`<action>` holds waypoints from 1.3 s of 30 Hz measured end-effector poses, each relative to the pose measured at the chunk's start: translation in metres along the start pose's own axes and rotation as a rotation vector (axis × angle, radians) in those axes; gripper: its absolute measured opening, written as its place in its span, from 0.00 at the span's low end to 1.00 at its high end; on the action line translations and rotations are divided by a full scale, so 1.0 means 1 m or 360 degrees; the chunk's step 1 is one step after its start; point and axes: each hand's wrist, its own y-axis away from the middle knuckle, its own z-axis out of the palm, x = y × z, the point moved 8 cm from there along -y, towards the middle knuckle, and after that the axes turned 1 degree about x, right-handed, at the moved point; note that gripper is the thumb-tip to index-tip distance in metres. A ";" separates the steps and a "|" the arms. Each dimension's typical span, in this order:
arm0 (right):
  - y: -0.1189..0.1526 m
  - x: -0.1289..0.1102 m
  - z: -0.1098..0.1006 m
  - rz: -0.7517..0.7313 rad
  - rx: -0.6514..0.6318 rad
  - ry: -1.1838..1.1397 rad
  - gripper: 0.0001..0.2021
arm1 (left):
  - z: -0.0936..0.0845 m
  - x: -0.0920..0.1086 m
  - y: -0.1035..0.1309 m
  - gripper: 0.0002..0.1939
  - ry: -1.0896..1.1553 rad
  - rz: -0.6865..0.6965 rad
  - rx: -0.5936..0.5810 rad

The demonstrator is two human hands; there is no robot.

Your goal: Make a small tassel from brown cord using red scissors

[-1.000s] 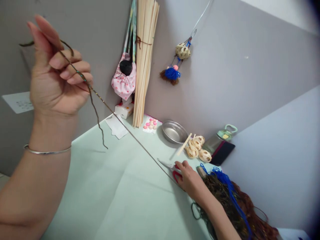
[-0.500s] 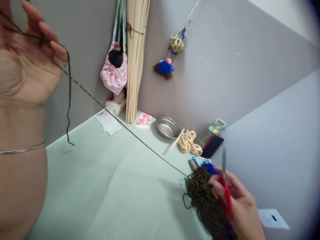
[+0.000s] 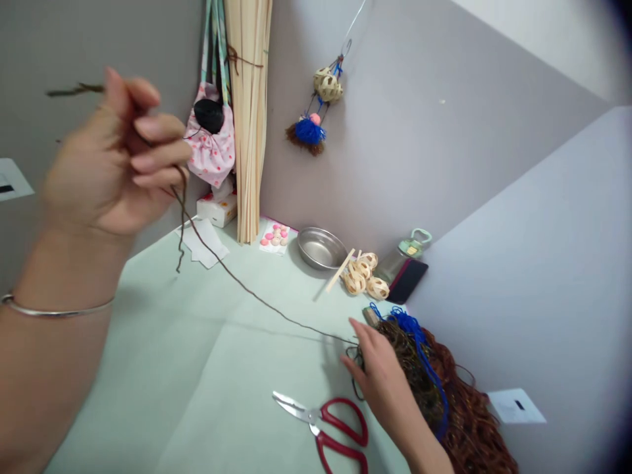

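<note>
Raised at the left, my left hand (image 3: 123, 151) is closed on a thin dark brown cord (image 3: 237, 280). A short end sticks out past the thumb, and a loose tail hangs below the little finger. From this hand the cord sags across the table to a tangled heap of dark brown cord (image 3: 412, 352) at the right. My right hand (image 3: 375, 362) reaches over the heap's left edge, thumb and fingers apart, near the cord's far end. Red-handled scissors (image 3: 312, 416) lie on the table just left of that hand, blades slightly parted.
Blue yarn (image 3: 409, 322) and reddish-brown cord (image 3: 474, 408) lie with the heap. Behind stand a metal bowl (image 3: 320, 249), woven balls (image 3: 365, 273), a bottle (image 3: 395, 263) and a dark phone (image 3: 407, 280). Wooden strips (image 3: 247, 131) lean on the wall by a pink bag (image 3: 212, 151).
My right hand has put the scissors down on the table and moved left to the heap's edge. My left hand has moved right and closed further; the taut cord now sags.
</note>
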 end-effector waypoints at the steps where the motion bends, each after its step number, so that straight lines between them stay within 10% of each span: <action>1: -0.005 -0.005 0.012 -0.0049 -0.0119 0.0009 0.14 | 0.009 -0.014 0.003 0.27 -0.0040 -0.0017 -0.0076; 4: -0.014 -0.015 0.037 0.0006 -0.0415 -0.0005 0.13 | 0.021 -0.075 0.009 0.22 -0.0193 -0.0238 -0.0217; 11: -0.014 -0.016 0.022 -0.0034 -0.0443 -0.0044 0.07 | 0.027 -0.240 0.057 0.22 -0.0732 -0.0921 -0.0700; 16: -0.005 0.001 0.031 0.0044 -0.0496 0.0135 0.10 | 0.022 -0.287 0.092 0.25 -0.0957 -0.1113 -0.0834; 22: -0.015 -0.024 0.011 0.0191 -0.0279 -0.0593 0.10 | 0.026 -0.314 0.127 0.25 -0.1074 -0.1264 -0.1094; 25: -0.015 -0.025 0.012 0.0190 -0.0264 -0.0568 0.12 | 0.035 -0.309 0.131 0.20 -0.0675 -0.1462 -0.1160; 30: 0.016 0.032 0.026 0.0216 -0.0215 -0.0140 0.17 | 0.021 -0.258 0.069 0.12 -0.0145 -0.1252 -0.0519; 35: 0.076 0.139 0.032 0.0456 -0.0220 0.0207 0.13 | -0.018 -0.156 0.000 0.13 0.0126 -0.0749 0.0080; 39: 0.087 0.167 0.028 0.0535 -0.0258 0.0236 0.15 | -0.056 -0.059 -0.027 0.20 0.0221 -0.0184 0.0276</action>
